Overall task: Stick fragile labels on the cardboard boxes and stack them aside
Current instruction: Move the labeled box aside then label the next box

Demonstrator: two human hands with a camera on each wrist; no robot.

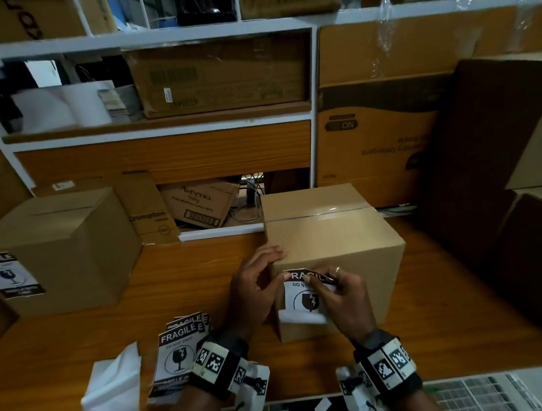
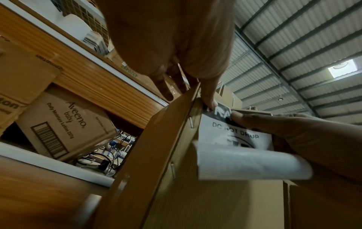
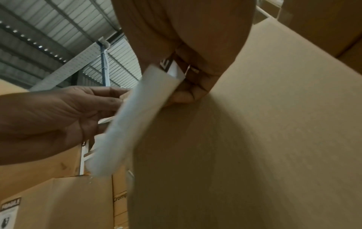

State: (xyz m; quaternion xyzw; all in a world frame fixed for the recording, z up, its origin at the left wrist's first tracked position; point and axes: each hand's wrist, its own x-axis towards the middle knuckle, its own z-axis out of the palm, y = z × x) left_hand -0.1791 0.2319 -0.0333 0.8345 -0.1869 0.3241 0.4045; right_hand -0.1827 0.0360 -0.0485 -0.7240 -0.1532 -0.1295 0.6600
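Observation:
A taped cardboard box [image 1: 334, 233] stands on the wooden table [image 1: 189, 282]. A black-and-white fragile label [image 1: 301, 298] lies against its near face, with the white backing [image 1: 300, 318] curled up below it. My left hand [image 1: 279, 264] presses its thumb on the label's top left corner [image 2: 219, 111], its fingers straight along the box's left edge. My right hand [image 1: 322, 281] pinches the label's top right part [image 3: 172, 68]. In the right wrist view the loose backing [image 3: 137, 116] hangs away from the box [image 3: 254, 124].
A pile of fragile labels [image 1: 177, 351] and a crumpled backing sheet [image 1: 116, 386] lie at the near left. A labelled box [image 1: 61, 247] stands at the far left. Crompton [image 1: 147, 211] and Aveeno [image 1: 200, 202] boxes sit behind; large cartons [image 1: 379, 143] and dark boxes [image 1: 498, 193] crowd the right.

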